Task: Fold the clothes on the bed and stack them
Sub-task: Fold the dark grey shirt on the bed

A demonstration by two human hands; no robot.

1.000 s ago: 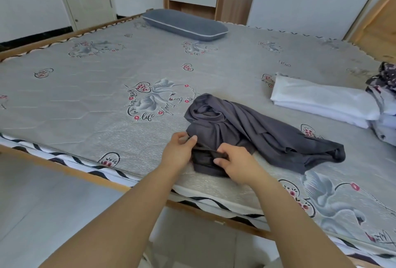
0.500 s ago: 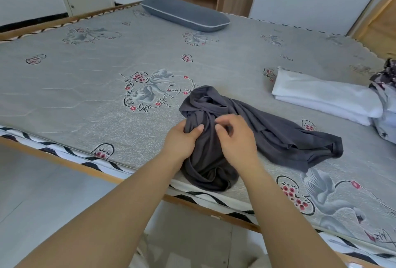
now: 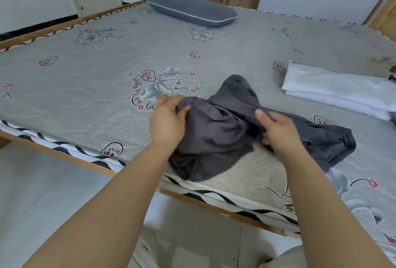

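Near the bed's (image 3: pixel 70 104) front edge, the left hand (image 3: pixel 166 121) and right hand (image 3: pixel 278 131) are gripping the crumpled dark grey garment (image 3: pixel 222 130) at separate spots, holding it bunched on the mattress, while folded white clothes (image 3: pixel 336 93) are lying farther right and a grey pillow (image 3: pixel 192 9) is resting beyond.

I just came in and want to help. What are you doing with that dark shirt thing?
A person is sorting laundry on the grey patterned mattress. Both hands grip a crumpled dark grey garment near the bed's edge: the left hand bunches one end, the right hand pinches the middle. It is not folded yet. A folded white cloth lies to the right.
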